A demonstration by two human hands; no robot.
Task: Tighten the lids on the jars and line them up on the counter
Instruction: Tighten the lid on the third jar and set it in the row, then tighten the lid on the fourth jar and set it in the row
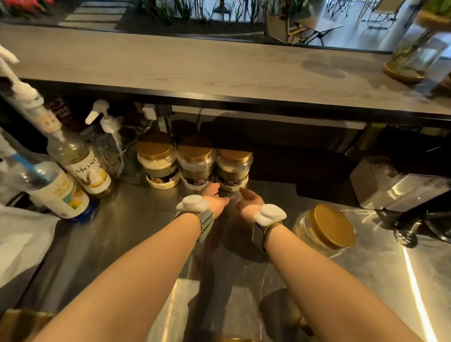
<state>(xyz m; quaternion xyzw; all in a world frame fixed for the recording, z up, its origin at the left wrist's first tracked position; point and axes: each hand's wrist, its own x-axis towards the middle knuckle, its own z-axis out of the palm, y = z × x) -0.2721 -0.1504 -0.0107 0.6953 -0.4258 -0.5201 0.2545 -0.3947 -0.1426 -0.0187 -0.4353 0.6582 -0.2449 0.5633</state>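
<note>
Meanwhile left hand and right hand reached, loosely open, empty, beside rightmost gold-lidded clear plastic jar on steel surface.

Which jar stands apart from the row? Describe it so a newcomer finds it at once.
Start on the steel counter below the wooden bar top. Right of the right hand stands a gold-lidded jar. Unlike the three jars in the back row, it stands alone, nearer the person.
</note>
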